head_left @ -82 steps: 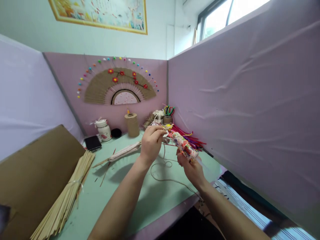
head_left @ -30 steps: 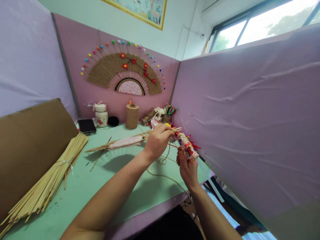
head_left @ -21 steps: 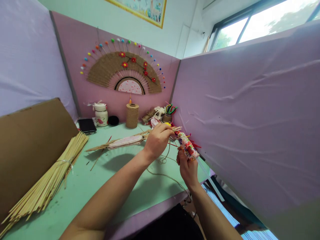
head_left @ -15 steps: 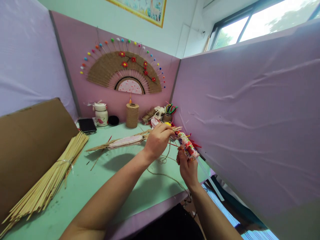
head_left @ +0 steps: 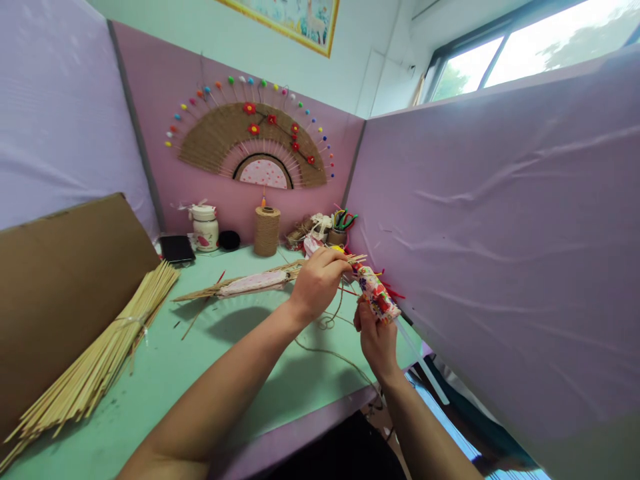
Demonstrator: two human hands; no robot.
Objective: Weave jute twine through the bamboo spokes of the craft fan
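My left hand point(head_left: 320, 280) is closed around one end of a bundle of thin sticks point(head_left: 293, 267), held above the table. A strip of pale pink cloth point(head_left: 255, 283) wraps the bundle's middle, and stick tips show past my fingers. My right hand point(head_left: 376, 337) grips a flower-patterned hot glue gun point(head_left: 379, 293). A long whitish glue stick point(head_left: 425, 368) juts from its back, down to the right. The gun's front end is close to the stick tips by my left fingers; whether they touch I cannot tell. Loose twine point(head_left: 335, 353) trails beneath my hands.
A tied sheaf of sticks point(head_left: 100, 350) lies at left against a cardboard sheet point(head_left: 60, 293). At the back stand a white jar point(head_left: 205, 230), a twine spool point(head_left: 267, 233) and a pot of scissors point(head_left: 339, 233). A decorated fan point(head_left: 215, 137) hangs on the pink partition; another partition point(head_left: 475, 233) rises at right.
The whole view has shifted slightly, with things appearing a little further right. Both hands keep their hold, with hardly any movement between them.
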